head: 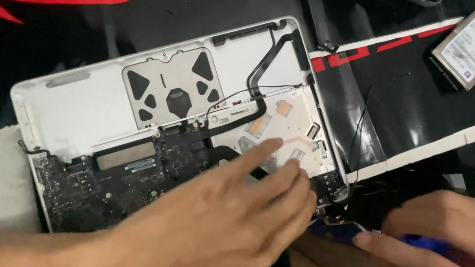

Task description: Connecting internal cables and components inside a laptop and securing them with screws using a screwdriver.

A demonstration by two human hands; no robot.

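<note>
- While the left hand (pixel 230 208) lies flat across the opened laptop shell (pixel 83 107), its fingers (pixel 262 150) are spread and straight, gripping nothing, with the forefinger tip on the silver optical drive (pixel 285 118).
- The drive lies up and to the right of that hand, with its long side running along the shell's right edge (the near corner is hidden under the fingers).
- The dark logic board (pixel 129 175) sits just left of the hand, touching the drive's side.
- The right hand (pixel 442 240) rests off the shell's lower right corner, fingers curled on a blue tool (pixel 418 242); the left hand is nearer the drive.
- A loose hard drive (pixel 471 48) lies well apart, top right, on the black mat (pixel 415 98).
</note>
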